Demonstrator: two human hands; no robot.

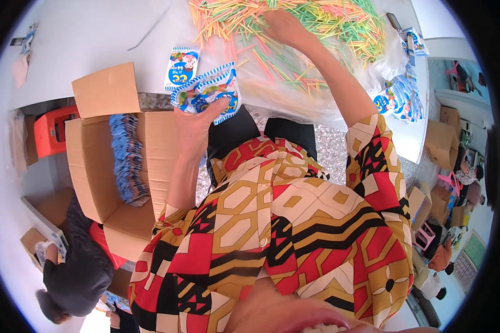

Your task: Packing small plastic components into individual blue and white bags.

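My left hand (201, 119) is closed on a blue and white printed plastic packet (211, 91), with the thumb across its front. Behind it, near the table's front edge, another packet of the same kind (181, 67) lies flat. My right hand (286, 28) reaches over the table into a wide heap of thin sticks (339, 25) in pink, yellow, orange and green. Its fingers bend down among the sticks, so what they grip, if anything, is hidden. Clear plastic sheeting (311, 102) lies under the heap and along the table edge.
An opened cardboard box (86, 166) stands at my left, with a row of blue packets (126, 158) inside. More packets (400, 100) are piled on the table's right. A red stool (53, 130) stands beyond the box. Other people (78, 266) work nearby.
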